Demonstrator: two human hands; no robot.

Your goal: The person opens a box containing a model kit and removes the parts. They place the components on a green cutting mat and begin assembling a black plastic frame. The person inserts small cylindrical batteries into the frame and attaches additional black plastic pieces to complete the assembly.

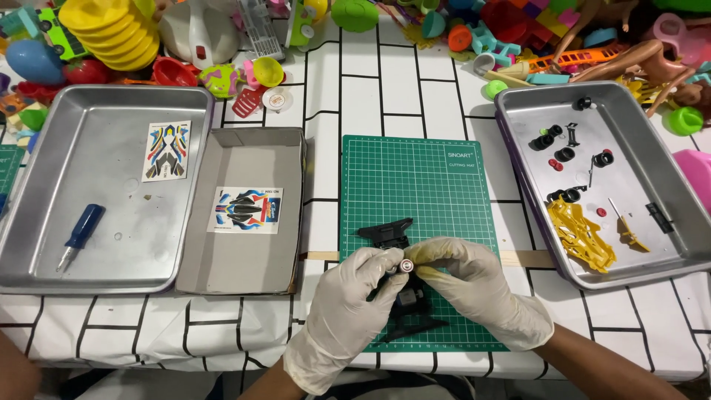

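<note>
The left hand in a white glove (348, 311) and the right hand in a white glove (478, 285) meet over the green cutting mat (429, 185). Together they pinch one small silver cylinder with a red end (404, 265), its long axis running left to right between the fingertips. Directly under them lies one black plastic toy car chassis (396, 281), its long axis running near to far. Farther away sit two metal trays: the left one (104, 274) has one blue-handled screwdriver (80, 235), the right one (652, 259) has one yellow plastic frame (581, 233).
</note>
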